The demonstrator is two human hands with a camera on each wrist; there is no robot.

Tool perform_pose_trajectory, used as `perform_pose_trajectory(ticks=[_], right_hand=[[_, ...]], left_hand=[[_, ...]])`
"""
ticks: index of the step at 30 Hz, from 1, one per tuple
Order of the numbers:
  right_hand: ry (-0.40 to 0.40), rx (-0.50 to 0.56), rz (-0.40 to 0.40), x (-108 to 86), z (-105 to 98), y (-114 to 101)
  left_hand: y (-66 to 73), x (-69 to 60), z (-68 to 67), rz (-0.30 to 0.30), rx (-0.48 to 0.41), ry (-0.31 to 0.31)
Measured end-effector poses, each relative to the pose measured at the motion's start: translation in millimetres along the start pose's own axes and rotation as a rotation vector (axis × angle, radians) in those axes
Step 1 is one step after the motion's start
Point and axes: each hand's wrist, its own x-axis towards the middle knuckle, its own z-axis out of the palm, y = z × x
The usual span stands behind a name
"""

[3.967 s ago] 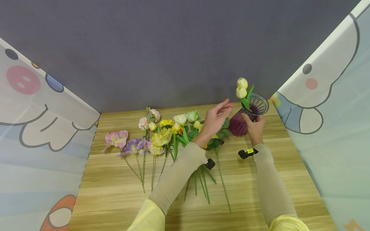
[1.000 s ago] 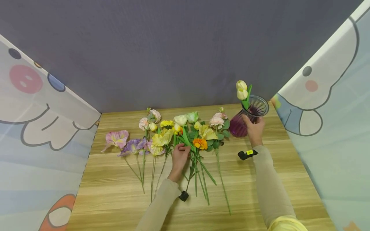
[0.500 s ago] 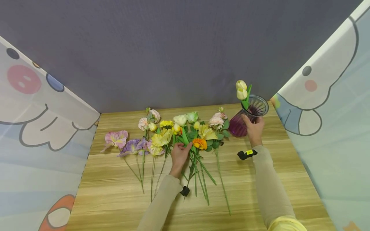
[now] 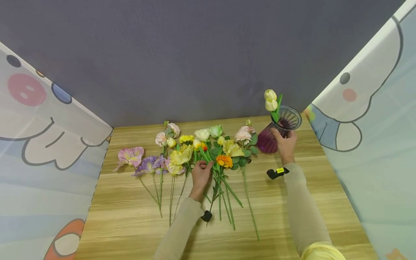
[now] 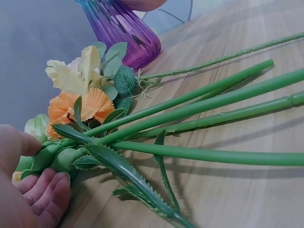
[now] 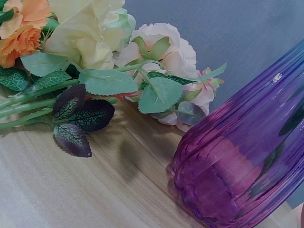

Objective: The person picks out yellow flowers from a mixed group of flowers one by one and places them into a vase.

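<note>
My left hand (image 4: 200, 177) pinches the green leafy part of a tulip (image 4: 204, 154) in the pile. In the left wrist view the thumb and curled fingers close round its leaves (image 5: 64, 159), with thick green stems running off to the right. My right hand (image 4: 286, 147) grips the neck of a ribbed purple glass vase (image 4: 267, 140) at the right rear of the table. A double-headed cream tulip (image 4: 271, 100) stands in the vase. The vase's lower body (image 6: 228, 161) fills the right side of the right wrist view, where the gripping fingers are mostly out of sight.
Around the left hand lie an orange flower (image 4: 224, 161), pale pink roses (image 4: 243, 135) and yellow poppies (image 4: 182, 154). Purple and pink flowers (image 4: 130, 156) spread to the left. A grey wall (image 4: 195, 72) rises behind the wooden table (image 4: 130, 231), with printed panels at both sides.
My left hand has come from beside the vase down to the flower pile and now pinches a tulip, whose leaves have shifted slightly left. The right hand still grips the vase.
</note>
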Motion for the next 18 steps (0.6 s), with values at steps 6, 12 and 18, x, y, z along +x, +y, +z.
perform_pose_trajectory(ticks=[6, 12, 18], right_hand=[[-0.005, -0.012, 0.006, 0.0, 0.0, -1.7], [-0.006, -0.012, 0.016, 0.0, 0.3, -2.8], [-0.006, -0.017, 0.002, -0.4, 0.6, -1.5]], left_hand=[[1.8, -0.8, -1.2, -0.016, -0.060, 0.021], [5.5, -1.2, -2.8, -0.023, -0.072, 0.034], [7.9, -0.7, -5.0, -0.040, -0.150, 0.032]])
